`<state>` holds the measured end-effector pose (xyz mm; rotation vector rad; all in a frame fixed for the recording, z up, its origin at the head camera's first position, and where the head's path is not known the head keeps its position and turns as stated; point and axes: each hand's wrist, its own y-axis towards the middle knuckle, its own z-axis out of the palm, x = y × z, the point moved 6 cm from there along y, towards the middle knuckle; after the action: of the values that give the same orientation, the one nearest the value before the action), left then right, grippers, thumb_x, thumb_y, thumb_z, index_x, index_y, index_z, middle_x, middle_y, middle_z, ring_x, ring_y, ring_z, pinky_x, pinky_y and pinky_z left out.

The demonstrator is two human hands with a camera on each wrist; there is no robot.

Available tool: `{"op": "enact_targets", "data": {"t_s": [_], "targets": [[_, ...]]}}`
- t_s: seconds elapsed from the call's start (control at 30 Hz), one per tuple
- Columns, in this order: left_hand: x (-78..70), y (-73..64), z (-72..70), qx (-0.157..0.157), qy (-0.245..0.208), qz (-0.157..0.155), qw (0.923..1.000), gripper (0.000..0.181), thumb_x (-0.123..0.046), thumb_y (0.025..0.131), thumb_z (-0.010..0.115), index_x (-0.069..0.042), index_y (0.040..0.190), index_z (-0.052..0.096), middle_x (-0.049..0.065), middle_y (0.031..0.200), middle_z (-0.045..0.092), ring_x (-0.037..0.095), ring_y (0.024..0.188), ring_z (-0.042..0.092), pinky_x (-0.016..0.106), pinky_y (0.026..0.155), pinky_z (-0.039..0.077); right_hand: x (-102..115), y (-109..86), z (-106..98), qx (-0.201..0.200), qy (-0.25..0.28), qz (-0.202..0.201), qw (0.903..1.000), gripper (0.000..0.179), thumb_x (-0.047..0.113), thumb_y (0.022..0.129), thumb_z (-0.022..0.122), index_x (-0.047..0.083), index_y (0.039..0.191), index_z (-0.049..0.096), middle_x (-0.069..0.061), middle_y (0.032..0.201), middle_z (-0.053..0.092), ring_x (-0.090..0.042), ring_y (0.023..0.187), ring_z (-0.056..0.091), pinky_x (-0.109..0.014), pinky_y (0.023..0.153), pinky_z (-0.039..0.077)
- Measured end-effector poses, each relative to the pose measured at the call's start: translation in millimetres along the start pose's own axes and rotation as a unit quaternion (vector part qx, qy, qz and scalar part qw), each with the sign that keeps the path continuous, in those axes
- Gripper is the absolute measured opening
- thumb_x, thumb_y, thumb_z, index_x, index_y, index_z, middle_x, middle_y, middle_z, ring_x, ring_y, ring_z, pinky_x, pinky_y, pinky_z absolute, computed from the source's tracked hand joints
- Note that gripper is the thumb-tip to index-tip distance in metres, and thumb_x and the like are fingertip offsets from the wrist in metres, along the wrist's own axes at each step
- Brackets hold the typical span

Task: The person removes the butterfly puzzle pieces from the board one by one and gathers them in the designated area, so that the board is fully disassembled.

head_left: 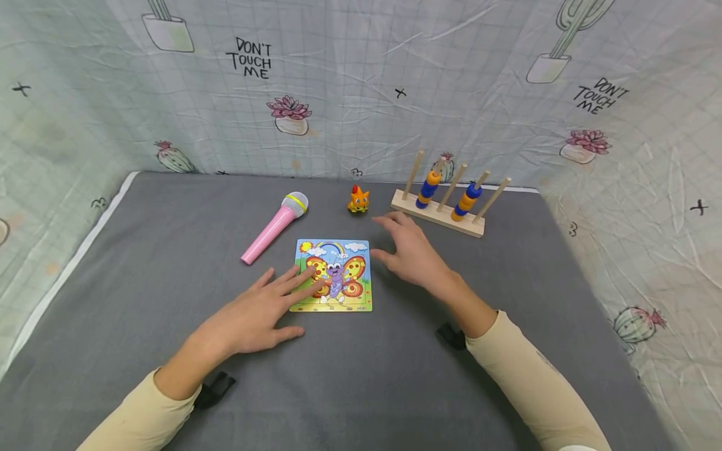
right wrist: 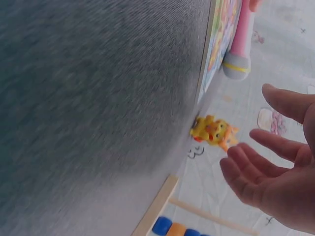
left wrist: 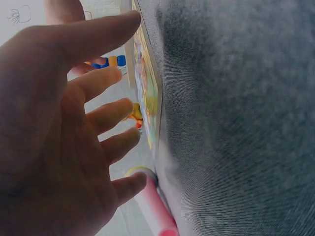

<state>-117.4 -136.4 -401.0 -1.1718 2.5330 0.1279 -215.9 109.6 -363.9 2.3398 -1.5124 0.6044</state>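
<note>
A square butterfly jigsaw puzzle (head_left: 336, 275) lies flat on the grey table. My left hand (head_left: 254, 316) spreads its fingers over the puzzle's left side, thumb out near the lower left corner; in the left wrist view that hand (left wrist: 74, 108) holds nothing. My right hand (head_left: 414, 250) is beside the puzzle's upper right edge, fingers loosely bent, with nothing between them in the right wrist view. Just beyond its fingertips stands a small orange toy figure (head_left: 358, 199). A pink toy microphone (head_left: 273, 228) lies behind the left hand, at the puzzle's upper left.
At the back right is a wooden peg rack (head_left: 437, 215) with several upright pegs, two of them carrying blue and orange beads (head_left: 465, 202). A patterned cloth (head_left: 350, 75) hangs behind the table (head_left: 361, 388) and along its sides.
</note>
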Motion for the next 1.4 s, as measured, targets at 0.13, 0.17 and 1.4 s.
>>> {"op": "enact_targets", "data": {"t_s": [0.13,0.17,1.4], "targets": [[1.7,-0.1,4.2,0.022,0.003,0.003,0.9998,0.089,-0.044,0.092,0.078,-0.028,0.166,0.031,0.002,0.173,0.026,0.037,0.159,0.026,0.071,0.123,0.021,8.1,9.0,8.6,0.019,0.014,-0.014,0.9996,0.059,0.024,0.094,0.08,0.006,0.146,0.058,-0.014,0.141,0.057,-0.034,0.124,0.06,-0.049,0.1,0.054],[2.0,-0.3,5.2,0.028,0.003,0.002,0.9996,0.089,-0.046,0.092,0.077,-0.028,0.166,0.03,0.002,0.173,0.026,0.037,0.159,0.025,0.071,0.124,0.02,10.3,11.2,10.9,0.024,0.017,-0.017,0.9994,0.058,0.024,0.094,0.08,0.006,0.146,0.059,-0.014,0.141,0.057,-0.034,0.123,0.061,-0.048,0.098,0.055],[4.1,-2.0,10.7,0.05,0.013,0.01,0.9986,0.09,-0.048,0.092,0.076,-0.03,0.166,0.029,0.001,0.176,0.018,0.037,0.16,0.023,0.072,0.12,0.025,63.3,65.2,68.0,0.102,0.015,-0.055,0.9932,0.046,0.017,0.091,0.081,0.008,0.134,0.069,-0.008,0.122,0.067,-0.021,0.102,0.062,-0.032,0.087,0.053]]}}
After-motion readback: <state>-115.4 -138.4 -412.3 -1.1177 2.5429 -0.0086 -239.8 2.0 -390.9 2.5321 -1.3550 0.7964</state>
